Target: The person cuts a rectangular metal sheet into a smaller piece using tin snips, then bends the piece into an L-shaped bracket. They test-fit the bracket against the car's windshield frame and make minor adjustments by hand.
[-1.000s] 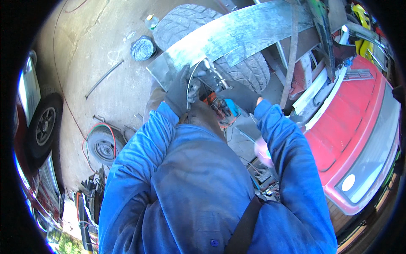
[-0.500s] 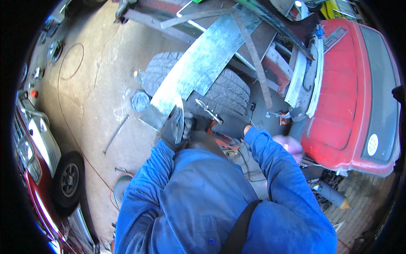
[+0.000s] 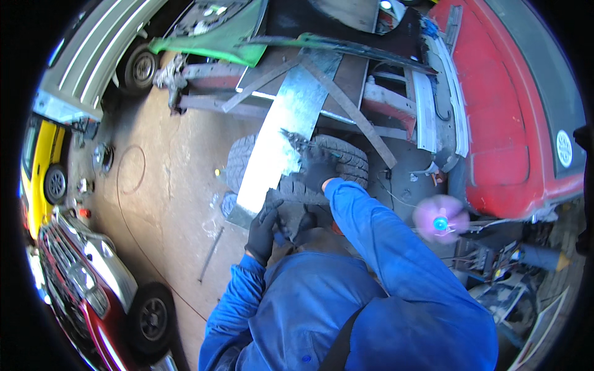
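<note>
My left hand (image 3: 262,234), in a dark glove, is closed on the edge of a small dark grey metal piece (image 3: 288,216) in front of my body. My right hand (image 3: 320,168), gloved too, reaches forward over the tyre (image 3: 351,162) beside the long sheet-metal strip (image 3: 270,148). Its fingers are blurred, and whether they hold anything is hidden. The shiny strip slopes from the vehicle frame down over the tyres toward me. A dark patch shows on it near my right fingers; I cannot make out whether it is a reflection.
Two flat metal bars (image 3: 352,114) meet at the strip's upper end. A green panel (image 3: 210,48) and a black panel (image 3: 346,31) lie on the frame. A fan with blurred purple blades (image 3: 440,224) spins at right, near a red vehicle (image 3: 495,117). A thin hose (image 3: 145,252) crosses the floor.
My right hand has moved forward and left to where the locking pliers lay; they no longer show clearly. My left hand has turned and the metal piece sits lower. The view has shifted.
</note>
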Tool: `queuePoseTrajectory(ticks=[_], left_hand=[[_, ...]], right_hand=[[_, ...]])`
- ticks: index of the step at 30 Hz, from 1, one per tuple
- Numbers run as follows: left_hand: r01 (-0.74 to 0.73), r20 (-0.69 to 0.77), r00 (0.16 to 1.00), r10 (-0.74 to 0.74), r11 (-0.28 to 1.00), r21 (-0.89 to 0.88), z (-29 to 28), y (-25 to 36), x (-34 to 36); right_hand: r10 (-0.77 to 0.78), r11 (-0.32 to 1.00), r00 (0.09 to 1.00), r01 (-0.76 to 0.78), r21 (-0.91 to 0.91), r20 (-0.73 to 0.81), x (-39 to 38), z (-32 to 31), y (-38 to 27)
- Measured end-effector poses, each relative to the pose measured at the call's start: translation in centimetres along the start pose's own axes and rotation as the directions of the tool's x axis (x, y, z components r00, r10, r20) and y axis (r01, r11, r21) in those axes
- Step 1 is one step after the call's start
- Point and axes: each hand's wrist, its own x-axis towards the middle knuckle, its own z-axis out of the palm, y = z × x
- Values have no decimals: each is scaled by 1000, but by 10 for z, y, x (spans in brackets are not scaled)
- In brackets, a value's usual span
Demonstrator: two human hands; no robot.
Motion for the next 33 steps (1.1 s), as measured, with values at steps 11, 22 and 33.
queuePoseTrajectory(ticks=[11,22,33], left_hand=[[-104,152,988,31,862,496,-19,31,-8],[-351,767,564,-306,752,558,-29,85,11],[-707,788,146,-598,494,506,-86,32,28]], right_hand=[[-287,490,957,105,865,46,-99,-39,-14],[43,222,991,-131,966,125,-231,-4,-35],[427,389,894,-46,920,-136,-365,65,-147]])
